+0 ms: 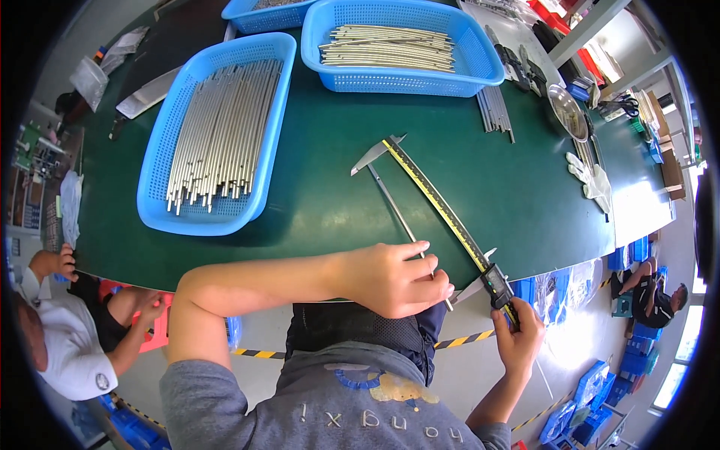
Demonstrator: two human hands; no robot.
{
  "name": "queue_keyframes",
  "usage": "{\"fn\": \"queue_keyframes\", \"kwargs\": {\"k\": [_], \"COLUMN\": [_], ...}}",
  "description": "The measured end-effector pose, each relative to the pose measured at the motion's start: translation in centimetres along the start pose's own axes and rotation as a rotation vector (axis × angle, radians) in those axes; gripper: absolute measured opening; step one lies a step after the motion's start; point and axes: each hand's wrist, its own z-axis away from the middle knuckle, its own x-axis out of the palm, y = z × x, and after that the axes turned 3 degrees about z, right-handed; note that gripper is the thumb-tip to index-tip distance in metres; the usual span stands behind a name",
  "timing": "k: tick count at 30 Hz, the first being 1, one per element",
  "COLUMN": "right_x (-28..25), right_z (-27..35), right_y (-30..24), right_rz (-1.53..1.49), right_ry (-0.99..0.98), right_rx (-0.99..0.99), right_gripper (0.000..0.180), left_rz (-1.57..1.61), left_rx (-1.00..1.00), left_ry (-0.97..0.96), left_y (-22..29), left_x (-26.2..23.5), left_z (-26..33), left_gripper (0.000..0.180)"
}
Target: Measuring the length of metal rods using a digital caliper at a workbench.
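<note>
the green table [480,180] carries blue baskets [214,135] of metal rods, sorted within reach. a long caliper [442,214] lies diagonally across the table's near edge, right hand [519,337] closed on its slider. left hand [394,279] pinches a thin rod [397,214] beside the beam, fingers closed, so the jaws can span it.

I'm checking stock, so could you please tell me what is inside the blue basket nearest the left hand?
The blue basket holds a dense layer of thin silver metal rods lying lengthwise. They cover most of the perforated floor, so anything beneath them cannot be seen.
</note>
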Motion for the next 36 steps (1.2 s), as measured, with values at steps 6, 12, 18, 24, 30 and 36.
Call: {"fn": "queue_keyframes", "kwargs": {"k": [6, 12, 18, 24, 30, 36], "right_x": [0.1, 0.1, 0.0, -0.3, 0.0, 0.4], "right_z": [-0.3, -0.5, -0.1, 0.2, 0.0, 0.6], "right_y": [0.1, 0.1, -0.1, -0.4, -0.9, -0.4], "right_rz": [-0.008, -0.006, -0.018, -0.013, -0.064, -0.053], "right_ry": [-0.018, -0.028, -0.029, -0.036, -0.058, -0.037], "right_rx": [0.016, 0.013, 0.033, 0.044, 0.009, -0.012], "right_gripper": [0.03, 0.031, 0.03, 0.029, 0.027, 0.026], "left_rz": [-0.005, -0.017, -0.007, 0.085, 0.039, 0.056], "left_rx": [-0.061, -0.076, -0.126, -0.169, -0.224, -0.242], "left_ry": [-0.065, -0.038, -0.084, -0.147, -0.224, -0.222], "left_y": [0.7, 0.6, 1.0, 0.4, -0.2, 0.5], "left_x": [0.0, -0.1, 0.2, 0.5, 0.1, 0.3], "left_z": [0.3, 0.0, 0.4, 0.0, -0.5, -0.2], "left_gripper": [0.022, 0.017, 0.022, 0.022, 0.011, 0.019]}}
